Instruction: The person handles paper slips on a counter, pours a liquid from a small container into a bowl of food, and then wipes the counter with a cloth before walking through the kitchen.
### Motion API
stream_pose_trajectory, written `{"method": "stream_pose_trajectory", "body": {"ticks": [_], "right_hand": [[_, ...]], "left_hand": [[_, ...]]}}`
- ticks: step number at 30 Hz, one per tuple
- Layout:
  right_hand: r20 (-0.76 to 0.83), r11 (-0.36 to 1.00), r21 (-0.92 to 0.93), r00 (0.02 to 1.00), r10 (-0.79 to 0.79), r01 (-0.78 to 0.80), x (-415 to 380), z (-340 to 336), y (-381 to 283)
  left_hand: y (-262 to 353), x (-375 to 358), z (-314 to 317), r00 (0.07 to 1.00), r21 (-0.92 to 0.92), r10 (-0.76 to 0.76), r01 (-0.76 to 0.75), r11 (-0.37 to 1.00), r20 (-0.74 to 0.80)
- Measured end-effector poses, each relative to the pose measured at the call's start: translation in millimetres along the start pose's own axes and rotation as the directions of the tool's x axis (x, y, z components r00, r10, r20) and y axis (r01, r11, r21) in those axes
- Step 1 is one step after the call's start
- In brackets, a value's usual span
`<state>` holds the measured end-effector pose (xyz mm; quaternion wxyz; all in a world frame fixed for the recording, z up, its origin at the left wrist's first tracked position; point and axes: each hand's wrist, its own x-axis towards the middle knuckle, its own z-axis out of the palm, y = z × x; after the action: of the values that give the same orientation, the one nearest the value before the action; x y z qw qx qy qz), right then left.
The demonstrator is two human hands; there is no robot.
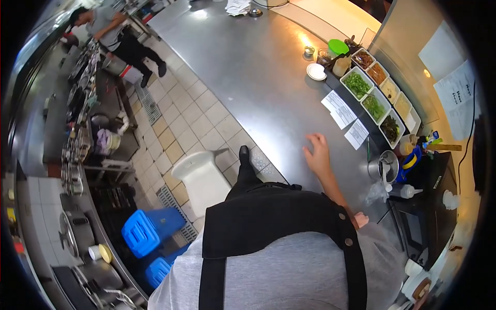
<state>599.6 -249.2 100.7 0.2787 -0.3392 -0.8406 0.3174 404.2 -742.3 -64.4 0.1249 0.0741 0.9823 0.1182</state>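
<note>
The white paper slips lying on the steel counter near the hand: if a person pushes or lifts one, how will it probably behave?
The paper slips look thin and flat, so one would likely be very light and floppy when lifted. On the smooth steel counter it would probably slide easily under the right hand, and lying flush, it may be hard to pinch up by an edge.

A bare right hand [316, 155] rested on a grey steel counter [248, 67], near three white paper slips [343, 116] with dark print. Beyond the slips, white tubs [380, 101] held green, brown and yellow fillings. Left of the counter lay beige floor tiles [181, 124], a white stool [201, 178] and blue crates [147, 232].
</note>
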Motion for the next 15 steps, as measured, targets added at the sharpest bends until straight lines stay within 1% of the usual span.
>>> {"method": "stream_pose_trajectory", "body": {"ticks": [1, 2, 4, 5, 6, 7, 9, 10, 11, 12, 13, 14, 15], "right_hand": [[0.048, 1.000, -0.016, 0.998, 0.028, -0.027, 4.0, 8.9, 0.2], [0.035, 0.998, -0.023, 0.998, 0.051, -0.051, 9.2, 20.7, 1.6], [0.129, 0.985, -0.148, 0.986, 0.109, -0.090, 17.4, 43.2, 4.6], [0.073, 0.975, -0.165, 0.984, 0.161, -0.147, 20.6, 53.3, -3.6], [0.105, 0.917, -0.349, 0.964, 0.242, -0.192, 31.2, 66.0, -19.2], [0.119, 0.819, -0.519, 0.928, 0.352, -0.244, 41.4, 75.6, -31.5], [0.142, 0.794, -0.484, 0.862, 0.486, -0.368, 54.3, 97.6, -35.9], [0.169, 0.753, -0.509, 0.809, 0.563, -0.417, 66.8, 99.7, -44.4], [0.173, 0.734, -0.513, 0.783, 0.597, -0.446, 75.0, 103.2, -45.0], [0.162, 0.709, -0.520, 0.761, 0.628, -0.476, 82.0, 104.5, -48.5], [0.160, 0.683, -0.526, 0.729, 0.665, -0.507, 89.2, 105.6, -50.7], [0.114, 0.639, -0.524, 0.697, 0.708, -0.564, 94.1, 104.8, -53.9], [0.123, 0.608, -0.558, 0.668, 0.734, -0.565, 99.6, 105.4, -60.7]], "left_hand": [[-2.9, 16.6, -3.7, 0.999, 0.047, 0.004, -0.006, 0.999, 0.037], [-7.5, 33.5, -8.0, 0.997, 0.097, 0.008, -0.015, 0.995, 0.076], [-13.1, 82.9, -22.6, 0.986, 0.204, 0.046, -0.078, 0.976, 0.158], [-8.8, 120.7, -28.8, 0.975, 0.255, 0.093, -0.145, 0.956, 0.204], [7.6, 166.7, -32.9, 0.954, 0.299, 0.159, -0.233, 0.925, 0.253], [28.7, 213.2, -35.2, 0.923, 0.340, 0.232, -0.335, 0.879, 0.308], [75.0, 298.2, -33.3, 0.818, 0.404, 0.370, -0.549, 0.732, 0.440], [65.9, 360.7, 6.2, 0.746, 0.422, 0.428, -0.650, 0.632, 0.510], [54.9, 420.3, 3.3, 0.613, 0.249, 0.579, -0.771, 0.586, 0.537], [84.9, 445.9, -2.9, 0.524, 0.220, 0.619, -0.837, 0.502, 0.585], [108.6, 467.8, -33.6, 0.662, -0.144, 0.530, -0.545, 0.826, 0.531], [130.2, 484.6, -46.4, 0.755, -0.464, 0.344, -0.060, 0.884, 0.558], [150.1, 496.3, -42.4, 0.723, -0.459, 0.372, -0.085, 0.884, 0.583]]}}
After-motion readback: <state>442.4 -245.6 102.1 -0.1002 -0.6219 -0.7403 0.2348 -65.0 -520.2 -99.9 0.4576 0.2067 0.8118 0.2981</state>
